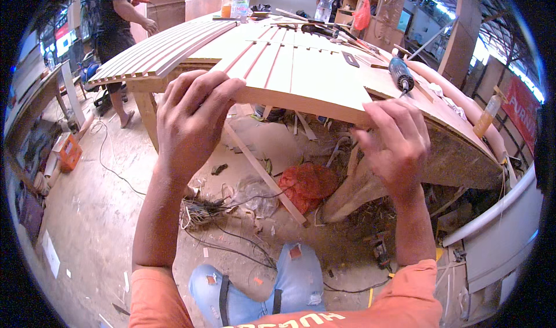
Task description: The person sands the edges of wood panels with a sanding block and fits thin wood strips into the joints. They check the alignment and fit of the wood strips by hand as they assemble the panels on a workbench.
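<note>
A pale grooved wooden board (315,79) lies on the workbench, its thick front edge toward me. My left hand (194,113) is closed on the left end of that edge, fingers curled over the top. At the right end, my right hand (397,139) is closed on the board's near corner, fingertips on top and thumb lower down. Just beyond my right hand rests a blue and black handheld power tool (399,76). To the left of the board sits a slatted wooden panel (168,47) with parallel strips. A small dark slotted plate (350,59) lies on the surface farther right.
Clear bottles (325,3) and assorted tools stand at the far side. Under the bench are a red plastic bag (307,186), a leaning wood strip (266,174) and tangled cables (202,212). Another person (116,21) stands at the far left. An orange box (68,151) is at left.
</note>
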Demonstrator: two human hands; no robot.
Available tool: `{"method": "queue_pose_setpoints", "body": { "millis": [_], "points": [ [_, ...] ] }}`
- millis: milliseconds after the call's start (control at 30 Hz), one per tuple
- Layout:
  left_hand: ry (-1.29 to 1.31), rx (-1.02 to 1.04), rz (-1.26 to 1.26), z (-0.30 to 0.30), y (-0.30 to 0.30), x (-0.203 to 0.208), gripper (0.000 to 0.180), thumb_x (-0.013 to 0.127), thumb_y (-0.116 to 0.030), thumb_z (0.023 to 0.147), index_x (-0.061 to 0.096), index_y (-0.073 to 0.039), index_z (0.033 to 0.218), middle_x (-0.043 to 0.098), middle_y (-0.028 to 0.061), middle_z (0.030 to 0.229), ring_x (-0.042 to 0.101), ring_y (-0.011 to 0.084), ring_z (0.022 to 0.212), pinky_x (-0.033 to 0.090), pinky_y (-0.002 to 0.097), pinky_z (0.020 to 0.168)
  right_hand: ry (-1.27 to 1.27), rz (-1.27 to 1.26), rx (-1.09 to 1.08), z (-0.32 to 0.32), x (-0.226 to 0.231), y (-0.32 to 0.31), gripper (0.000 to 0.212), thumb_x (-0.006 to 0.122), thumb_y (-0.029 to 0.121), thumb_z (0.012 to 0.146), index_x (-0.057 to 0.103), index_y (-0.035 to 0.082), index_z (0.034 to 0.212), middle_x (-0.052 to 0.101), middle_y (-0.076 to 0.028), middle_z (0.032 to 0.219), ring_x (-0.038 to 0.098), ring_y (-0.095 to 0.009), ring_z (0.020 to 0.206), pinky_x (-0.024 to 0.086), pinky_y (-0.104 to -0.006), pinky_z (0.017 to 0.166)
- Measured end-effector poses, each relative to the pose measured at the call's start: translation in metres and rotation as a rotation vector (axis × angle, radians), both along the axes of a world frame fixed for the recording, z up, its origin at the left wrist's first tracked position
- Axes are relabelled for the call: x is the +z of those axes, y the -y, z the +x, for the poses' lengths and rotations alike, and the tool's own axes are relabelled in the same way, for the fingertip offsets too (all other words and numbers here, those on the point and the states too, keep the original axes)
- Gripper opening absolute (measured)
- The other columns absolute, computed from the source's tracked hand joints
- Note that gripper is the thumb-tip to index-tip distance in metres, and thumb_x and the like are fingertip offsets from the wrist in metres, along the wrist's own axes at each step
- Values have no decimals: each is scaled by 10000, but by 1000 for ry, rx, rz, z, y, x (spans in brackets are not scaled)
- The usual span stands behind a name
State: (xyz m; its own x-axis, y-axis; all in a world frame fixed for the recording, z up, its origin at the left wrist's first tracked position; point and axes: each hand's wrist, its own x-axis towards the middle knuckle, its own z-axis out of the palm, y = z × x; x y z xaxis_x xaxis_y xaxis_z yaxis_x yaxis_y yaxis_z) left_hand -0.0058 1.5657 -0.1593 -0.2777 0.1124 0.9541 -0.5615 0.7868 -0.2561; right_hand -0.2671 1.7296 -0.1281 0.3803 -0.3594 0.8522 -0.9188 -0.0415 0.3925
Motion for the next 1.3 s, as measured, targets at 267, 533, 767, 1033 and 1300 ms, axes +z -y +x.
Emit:
{"method": "queue_pose_setpoints", "body": {
  "millis": [267,533,767,1033,1300],
  "points": [
    [110,-95,25,-37,-15,0,283,747,-127,810,705,-107,1089,655,44,1075,632,244,1022,524,391,875,-65,90,123,46,8,37,335,791,158,721,692,81,1032,660,-57,938,650,-259,919,512,-424,872],
    [91,-67,18,-39,-13,-6,364,662,-158,747,689,-100,1105,624,32,1051,619,225,1008,525,363,888,-75,48,104,50,1,49,241,710,127,801,702,47,1028,642,-81,882,643,-271,830,526,-406,726],
    [130,-49,-3,-32,-7,-9,410,678,-231,810,656,-86,1193,614,46,1099,600,237,1066,509,360,903,-58,71,39,54,-1,50,292,729,97,778,711,43,1064,628,-87,921,636,-278,859,539,-408,727],
    [-644,-777,873,-4,11,-33,291,742,-171,935,657,-7,1160,687,117,1039,656,147,942,529,269,817,65,93,136,55,4,48,260,768,187,827,709,77,1055,646,-89,930,641,-284,869,546,-406,726],
    [-862,-841,771,-21,23,-44,146,748,-107,929,689,8,996,714,68,942,650,90,859,523,219,789,166,9,86,12,0,30,351,805,294,809,681,75,1053,671,-129,979,637,-337,939,493,-484,878]
  ]
}}
